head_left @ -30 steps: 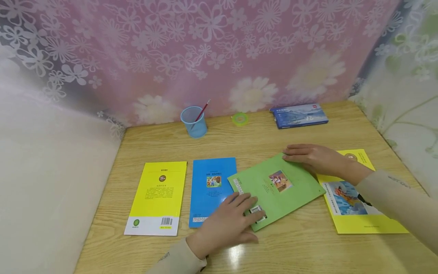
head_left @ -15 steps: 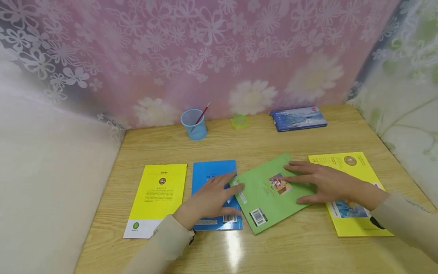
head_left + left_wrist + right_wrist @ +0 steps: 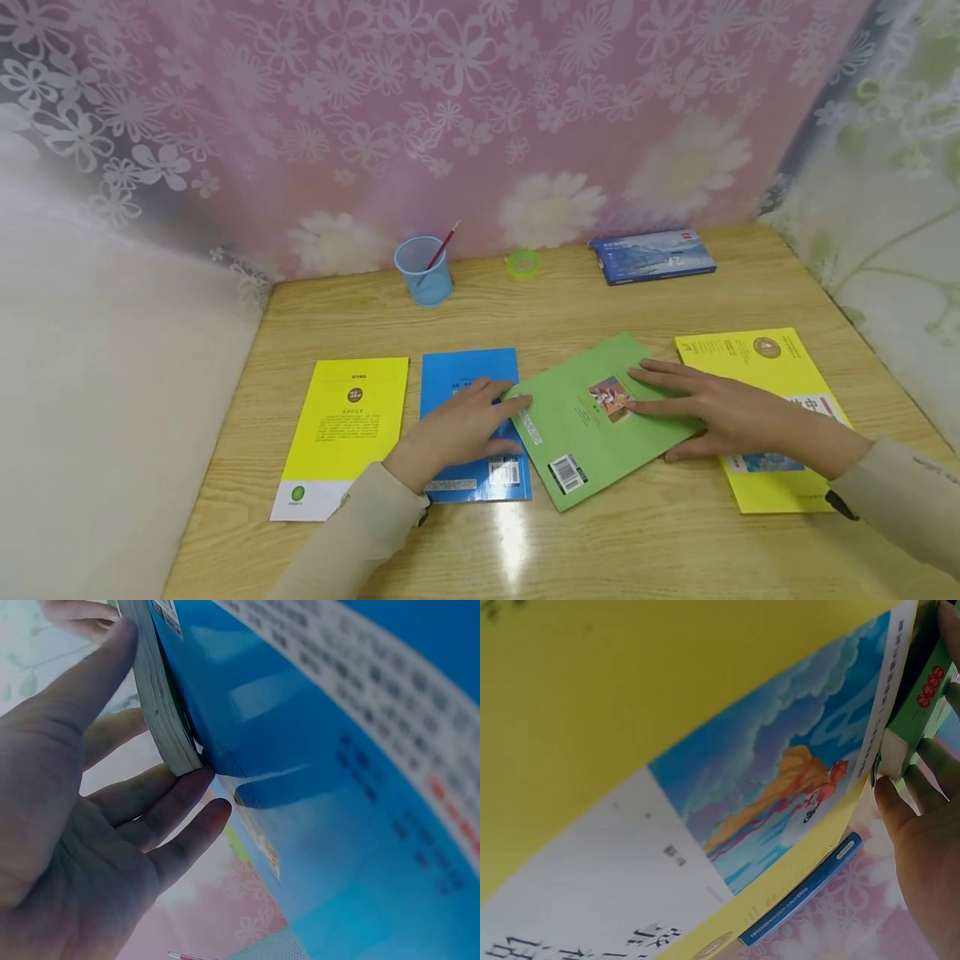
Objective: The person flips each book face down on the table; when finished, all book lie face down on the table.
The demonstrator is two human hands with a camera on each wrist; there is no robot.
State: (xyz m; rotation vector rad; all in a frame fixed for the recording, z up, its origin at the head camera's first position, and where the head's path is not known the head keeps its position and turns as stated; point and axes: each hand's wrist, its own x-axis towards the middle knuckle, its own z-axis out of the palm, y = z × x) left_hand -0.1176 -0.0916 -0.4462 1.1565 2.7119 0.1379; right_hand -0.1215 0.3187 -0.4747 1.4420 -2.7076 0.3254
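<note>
A green book (image 3: 570,433) lies slantwise on the table, back cover up, its left corner overlapping a blue book (image 3: 468,365). Over the blue book, my left hand (image 3: 450,429) spreads its fingers, fingertips at the green book's left edge; the left wrist view has them right beside its page block (image 3: 161,701). My right hand (image 3: 727,412) rests on the green book's right part with fingers spread, thumb near the lower edge. Under that hand and wrist is a yellow book (image 3: 738,354) with a cloud picture, partly hidden. The right wrist view shows right-hand fingers along the green spine (image 3: 922,709).
Another yellow book (image 3: 356,425) lies at the left, back cover up. Along the back stand a blue mesh pen cup (image 3: 427,279) with a red pencil (image 3: 446,242), a green tape roll (image 3: 523,264) and a blue box (image 3: 654,256), near the pink floral backdrop (image 3: 480,125).
My left hand has gone from the green book's lower left up and left over the blue book. My right hand has slid from its upper edge down to its right side.
</note>
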